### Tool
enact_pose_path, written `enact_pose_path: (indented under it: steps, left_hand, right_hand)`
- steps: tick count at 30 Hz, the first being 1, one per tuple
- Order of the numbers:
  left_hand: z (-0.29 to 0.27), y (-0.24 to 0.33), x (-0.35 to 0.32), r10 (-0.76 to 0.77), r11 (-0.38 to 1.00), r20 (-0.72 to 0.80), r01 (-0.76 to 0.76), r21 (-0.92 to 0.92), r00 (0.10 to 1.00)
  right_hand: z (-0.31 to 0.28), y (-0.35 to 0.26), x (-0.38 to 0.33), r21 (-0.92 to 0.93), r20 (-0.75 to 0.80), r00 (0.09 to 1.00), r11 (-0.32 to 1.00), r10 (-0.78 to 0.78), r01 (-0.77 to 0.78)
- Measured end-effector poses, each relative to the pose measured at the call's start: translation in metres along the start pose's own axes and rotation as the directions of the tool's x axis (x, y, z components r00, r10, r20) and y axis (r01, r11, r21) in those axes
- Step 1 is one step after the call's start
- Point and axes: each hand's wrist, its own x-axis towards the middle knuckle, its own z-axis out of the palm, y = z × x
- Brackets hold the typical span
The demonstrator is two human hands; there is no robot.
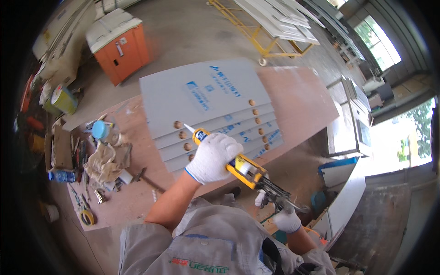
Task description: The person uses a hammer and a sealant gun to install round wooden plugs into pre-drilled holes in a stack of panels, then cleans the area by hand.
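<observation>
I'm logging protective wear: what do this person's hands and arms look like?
The left hand and right hand wear white fabric gloves; the left glove's cuff edge is blue. The forearms show bare between the gloves and grey sleeves.

I log the left hand [213, 158] in a white glove [206, 167], blue banding its cuff [193, 178] behind the fingers [233, 145]; the right hand [287, 220] is gloved in white likewise; grey sleeves [137, 245] end well back from the fingers; further behind them I find a grey work garment [201, 222], blue-trimmed, with green and red lettering [198, 266]; a black strap [272, 256] lies rearward of the right fingers.
</observation>
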Motion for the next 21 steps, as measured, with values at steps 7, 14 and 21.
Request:
enact_pose_path:
  steps: [7,14,21]
  left_hand:
    - [0.183,0.083,0.053,0.184,0.961,0.075,-0.163,-0.224,0.980]
    - [0.311,0.105,0.073,0.146,0.923,0.134,-0.086,-0.375,0.980]
    - [0.344,0.086,0.077,0.034,0.958,0.007,-0.031,-0.286,0.999]
  right_hand:
    - [-0.070,0.020,-0.110,0.271,-0.307,0.883,0.922,0.356,-0.277]
    - [-0.136,0.059,-0.154,0.490,-0.449,0.659,0.783,0.604,-0.384]
    - [-0.196,0.088,-0.127,0.159,-0.392,0.772,0.864,0.500,-0.478]
